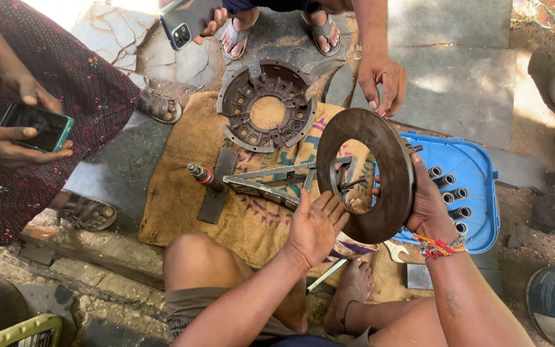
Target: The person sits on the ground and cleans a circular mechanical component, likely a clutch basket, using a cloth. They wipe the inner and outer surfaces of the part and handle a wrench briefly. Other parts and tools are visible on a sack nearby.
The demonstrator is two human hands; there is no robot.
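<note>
The right hand (430, 209) grips the right rim of a dark metal ring disc (380, 186), holding it on edge above the burlap sack (181, 193). The left hand (315, 226) is open, palm up, just beside the disc's near left edge, fingertips close to the rim. A round clutch cover (266, 106) lies farther away on the sack. A blue socket tray (476, 186) sits to the right.

Two phones are out: one dark (187, 22), one teal-cased (36, 125). Two metal rings: a flat disc (390, 186) and a slotted cover plate (266, 106). One burlap sack (181, 193), one blue tray (476, 186), one spanner (395, 250).
</note>
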